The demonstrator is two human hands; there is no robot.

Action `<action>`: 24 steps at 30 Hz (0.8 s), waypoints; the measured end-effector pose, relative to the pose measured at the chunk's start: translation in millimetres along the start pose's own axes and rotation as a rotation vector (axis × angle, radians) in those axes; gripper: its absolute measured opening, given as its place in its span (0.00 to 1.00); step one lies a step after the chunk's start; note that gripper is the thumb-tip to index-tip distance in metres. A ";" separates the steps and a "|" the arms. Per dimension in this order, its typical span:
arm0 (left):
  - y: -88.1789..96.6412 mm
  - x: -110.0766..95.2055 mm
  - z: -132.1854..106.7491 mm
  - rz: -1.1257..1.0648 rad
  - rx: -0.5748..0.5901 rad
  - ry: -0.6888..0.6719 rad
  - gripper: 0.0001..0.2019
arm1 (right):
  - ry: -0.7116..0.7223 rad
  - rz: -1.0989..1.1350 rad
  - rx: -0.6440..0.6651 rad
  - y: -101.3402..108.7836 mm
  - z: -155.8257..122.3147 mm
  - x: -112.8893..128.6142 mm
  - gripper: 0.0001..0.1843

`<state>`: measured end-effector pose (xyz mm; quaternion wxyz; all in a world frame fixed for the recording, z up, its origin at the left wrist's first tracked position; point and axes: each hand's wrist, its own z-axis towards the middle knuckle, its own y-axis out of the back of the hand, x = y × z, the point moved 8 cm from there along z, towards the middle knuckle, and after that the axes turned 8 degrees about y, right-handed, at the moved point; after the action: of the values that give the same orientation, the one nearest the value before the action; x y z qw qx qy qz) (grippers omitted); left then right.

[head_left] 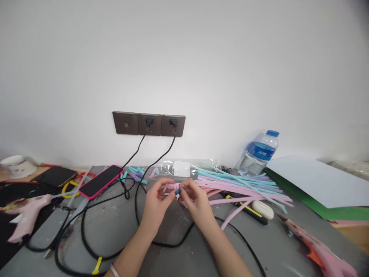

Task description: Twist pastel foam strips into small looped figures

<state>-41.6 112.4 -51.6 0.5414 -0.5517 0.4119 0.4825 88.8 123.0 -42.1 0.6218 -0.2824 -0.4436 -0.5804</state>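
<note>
Both hands meet above the grey work surface at the middle of the view. My left hand [158, 195] is closed around a coiled pink pipe cleaner [171, 187], thumb and index finger pinching it. My right hand [195, 196] is closed too, its fingertips pressed together at the coil's right end. Between the two thumbs shows a small dark blue piece [178, 191], too small to name. Just beyond the right hand lies a bundle of long pink, turquoise and purple pipe cleaners [242, 184]. Short cut pieces [137, 175] lie beyond the left hand.
A phone [101, 181], yellow-handled scissors [70, 189] and a pink glue gun [31, 215] are at left. Black cables [137, 204] loop around the left forearm. At right are a cutter knife [250, 212], white case [262, 209], second glue gun [319, 246], bottle [258, 154] and paper sheets [319, 184].
</note>
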 end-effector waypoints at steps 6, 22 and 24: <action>7.2 -12.5 4.2 0.181 0.037 -0.094 0.05 | -0.064 0.301 -0.063 3.2 4.4 -4.1 0.13; -2.0 -16.0 2.0 0.104 0.122 -0.131 0.02 | -0.435 0.684 0.036 -12.5 -7.7 -25.4 0.17; -2.7 -14.6 1.4 0.133 0.120 -0.151 0.02 | -0.417 0.625 0.035 -11.0 -7.3 -26.3 0.18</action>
<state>-42.0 113.0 -36.7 0.5697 -0.4518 0.4337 0.5321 81.5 127.2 -70.2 0.6701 -0.5054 -0.4629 -0.2850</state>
